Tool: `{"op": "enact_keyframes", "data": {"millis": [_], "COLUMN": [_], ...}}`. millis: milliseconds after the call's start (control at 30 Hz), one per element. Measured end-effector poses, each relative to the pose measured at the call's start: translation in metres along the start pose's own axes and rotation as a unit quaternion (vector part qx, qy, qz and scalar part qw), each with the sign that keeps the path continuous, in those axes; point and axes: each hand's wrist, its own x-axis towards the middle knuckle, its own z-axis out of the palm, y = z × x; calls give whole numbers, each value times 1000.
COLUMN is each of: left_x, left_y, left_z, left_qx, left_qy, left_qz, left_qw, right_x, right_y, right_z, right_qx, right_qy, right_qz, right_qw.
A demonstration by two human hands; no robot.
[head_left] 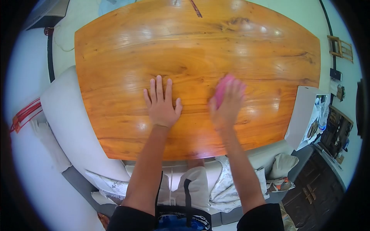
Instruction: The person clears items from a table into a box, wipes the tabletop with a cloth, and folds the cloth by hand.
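Note:
On the glossy wooden table (185, 57) my left hand (163, 106) lies flat, palm down, its fingers spread and nothing in it. To its right, my right hand (227, 106) presses on a pink cloth (221, 89), which shows beside and beyond the fingers. Motion blurs this hand and the cloth. The palm hides part of the cloth. A clear gap of table surface separates the two hands.
A white box (298, 115) with bottles and small items stands at the table's right edge. A pale sofa (77, 111) curves along the left and near sides. Farther right is a small wooden chair (340, 49). A dark reddish mark crosses the table's far edge.

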Motion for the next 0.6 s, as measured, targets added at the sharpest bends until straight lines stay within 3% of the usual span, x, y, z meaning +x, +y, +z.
{"op": "enact_keyframes", "data": {"millis": [133,167,267,367,467,567,600], "left_x": [0,1,3,2,-3,-13,-18], "left_y": [2,2,0,-12,-45,-111,-134], "left_z": [-4,-2,-2,-14,-29,-46,-51], "left_qx": [-29,-35,-71,-156,-220,-171,-142], "left_qy": [-15,-10,-18,-45,-35,-12,-6], "left_qz": [-8,-8,-3,16,33,-14,-39], "left_qw": [999,999,997,987,974,985,989], "right_x": [-77,-71,-37,-25,-54,-92,-82], "right_y": [-43,-27,-12,-38,-98,-136,-129], "right_z": [-8,-4,0,16,30,28,29], "right_qx": [29,41,31,-3,-18,11,25], "right_qy": [-160,-155,-82,16,49,-124,-106], "right_qz": [-124,-142,-108,65,27,-110,-132], "right_qw": [979,977,990,998,998,986,985]}}
